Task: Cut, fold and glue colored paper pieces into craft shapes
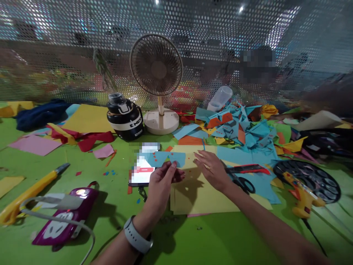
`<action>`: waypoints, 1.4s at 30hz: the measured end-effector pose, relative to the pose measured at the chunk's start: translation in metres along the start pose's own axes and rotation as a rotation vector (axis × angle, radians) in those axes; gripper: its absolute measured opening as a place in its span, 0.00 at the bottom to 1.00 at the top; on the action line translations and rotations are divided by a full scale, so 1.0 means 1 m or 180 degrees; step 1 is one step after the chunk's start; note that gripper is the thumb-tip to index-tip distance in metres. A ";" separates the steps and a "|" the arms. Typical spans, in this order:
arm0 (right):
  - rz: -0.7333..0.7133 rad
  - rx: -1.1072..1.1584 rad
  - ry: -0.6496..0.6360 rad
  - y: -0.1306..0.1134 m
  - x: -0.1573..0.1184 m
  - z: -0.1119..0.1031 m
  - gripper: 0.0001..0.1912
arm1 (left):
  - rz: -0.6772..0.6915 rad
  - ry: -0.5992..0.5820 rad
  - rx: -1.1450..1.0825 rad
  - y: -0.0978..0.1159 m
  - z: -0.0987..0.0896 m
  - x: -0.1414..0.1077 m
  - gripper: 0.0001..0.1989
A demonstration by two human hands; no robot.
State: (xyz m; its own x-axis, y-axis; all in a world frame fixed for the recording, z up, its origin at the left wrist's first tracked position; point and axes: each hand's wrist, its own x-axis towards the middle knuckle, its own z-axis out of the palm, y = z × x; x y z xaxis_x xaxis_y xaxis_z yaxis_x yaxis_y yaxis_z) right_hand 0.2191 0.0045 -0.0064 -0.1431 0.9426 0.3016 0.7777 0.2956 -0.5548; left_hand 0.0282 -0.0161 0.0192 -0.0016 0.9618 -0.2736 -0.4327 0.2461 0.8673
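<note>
At the fingertips of the left hand, dotted blue paper is pinched, while the right hand, over yellow sheets, hangs loosely spread, apparently unladen; a light, flat grip should prevent creasing.
</note>
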 end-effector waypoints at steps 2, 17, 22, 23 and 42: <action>0.0356 0.0680 0.0029 -0.004 0.001 -0.006 0.21 | -0.0010 -0.0012 0.0018 0.000 0.000 0.000 0.19; 0.0365 0.1715 -0.0420 -0.054 -0.015 -0.019 0.24 | -0.0279 -0.0482 -0.0016 -0.008 0.008 -0.009 0.21; -0.0245 0.0881 -0.0296 -0.054 -0.021 -0.011 0.26 | -0.0144 -0.0589 -0.0071 -0.007 0.009 -0.011 0.17; -0.0334 0.0728 -0.0254 -0.053 -0.021 -0.009 0.25 | -0.0116 -0.0587 -0.0070 -0.007 0.009 -0.012 0.17; -0.1033 -0.0180 0.0049 -0.051 -0.022 -0.006 0.26 | -0.0030 -0.0665 0.0045 -0.006 0.009 -0.014 0.14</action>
State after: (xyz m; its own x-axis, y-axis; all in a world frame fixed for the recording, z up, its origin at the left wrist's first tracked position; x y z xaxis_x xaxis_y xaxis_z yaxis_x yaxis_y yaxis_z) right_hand 0.1861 -0.0327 0.0196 -0.3800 0.7981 0.4676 0.7259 0.5706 -0.3839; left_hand 0.0387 -0.0305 0.0213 0.1901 0.9630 -0.1908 -0.4190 0.2553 0.8713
